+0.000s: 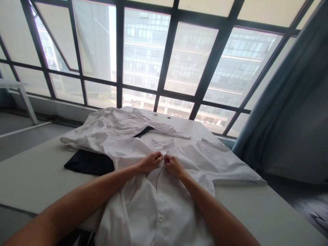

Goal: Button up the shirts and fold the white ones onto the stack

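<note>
A white button-up shirt (pixel 176 205) lies spread on the table, its collar toward the window and its lower front hanging toward me. My left hand (pixel 151 161) pinches the front placket just below the collar. Right beside it, my right hand (pixel 173 164) is closed on the opposite edge of the same placket, and the fingertips of both hands nearly meet. What sits exactly between the fingertips is too small to make out. A small button (pixel 160 218) shows lower on the shirt front.
More white shirts (pixel 110 123) lie heaped at the back left of the white table (pixel 30 174). A dark folded cloth (pixel 89 163) sticks out beneath them. Large windows rise behind, a blue-grey curtain (pixel 287 89) hangs at right, and another white table (pixel 28 102) stands far left.
</note>
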A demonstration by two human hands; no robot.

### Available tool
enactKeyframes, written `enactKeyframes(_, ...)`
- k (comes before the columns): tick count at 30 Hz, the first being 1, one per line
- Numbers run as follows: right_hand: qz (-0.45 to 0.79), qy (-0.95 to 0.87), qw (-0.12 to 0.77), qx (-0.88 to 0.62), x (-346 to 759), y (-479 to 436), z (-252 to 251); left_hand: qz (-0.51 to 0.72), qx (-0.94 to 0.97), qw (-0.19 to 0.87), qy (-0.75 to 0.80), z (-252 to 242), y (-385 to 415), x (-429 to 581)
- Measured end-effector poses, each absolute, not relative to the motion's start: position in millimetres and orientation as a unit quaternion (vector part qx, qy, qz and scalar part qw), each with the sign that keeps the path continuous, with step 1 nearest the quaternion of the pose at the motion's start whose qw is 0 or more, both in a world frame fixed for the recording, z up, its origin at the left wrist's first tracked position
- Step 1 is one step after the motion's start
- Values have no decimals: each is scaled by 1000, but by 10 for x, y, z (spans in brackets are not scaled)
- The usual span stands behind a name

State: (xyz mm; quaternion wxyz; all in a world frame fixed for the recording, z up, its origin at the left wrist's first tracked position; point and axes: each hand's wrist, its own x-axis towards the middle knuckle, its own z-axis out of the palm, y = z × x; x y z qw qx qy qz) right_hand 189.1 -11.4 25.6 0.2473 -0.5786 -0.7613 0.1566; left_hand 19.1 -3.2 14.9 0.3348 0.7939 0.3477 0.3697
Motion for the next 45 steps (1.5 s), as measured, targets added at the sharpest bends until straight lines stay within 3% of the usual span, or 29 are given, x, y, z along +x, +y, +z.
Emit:
enactKeyframes(3,88,-736,204,-640,1931,-153,368,404,766,337,370,206,12,118)
enactKeyframes(7,43,-699,221,-679,2021,-285,553,455,717,274,452,305,114,-49)
enactKeyframes(10,133,-755,205,-609,1973,-462,626,444,721,260,463,364,112,-94)
enactKeyframes(13,228,-793,130,-550,1839,-643,623,412,744,222,478,447,15,-96)
enactKeyframes(16,307,-779,53,-545,1758,-733,590,283,789,233,494,565,-149,-123)
enactKeyframes(19,405,-745,41,-528,1784,-711,574,83,802,358,470,641,-313,-137)
enactKeyframes(21,467,-717,49,-515,1836,-671,584,20,798,414,437,627,-382,-114)
enactKeyframes(27,566,-680,83,-458,1999,-590,624,79,835,415,353,475,-418,-13)
enactKeyframes(33,552,-684,124,-461,2052,-542,603,107,843,410,331,527,-445,2)
enactKeyframes(39,540,-692,40,-477,2053,-527,610,111,813,483,307,520,-451,13)
enactKeyframes(45,592,-690,124,-398,2120,-524,678,144,768,542,309,577,-412,-20)
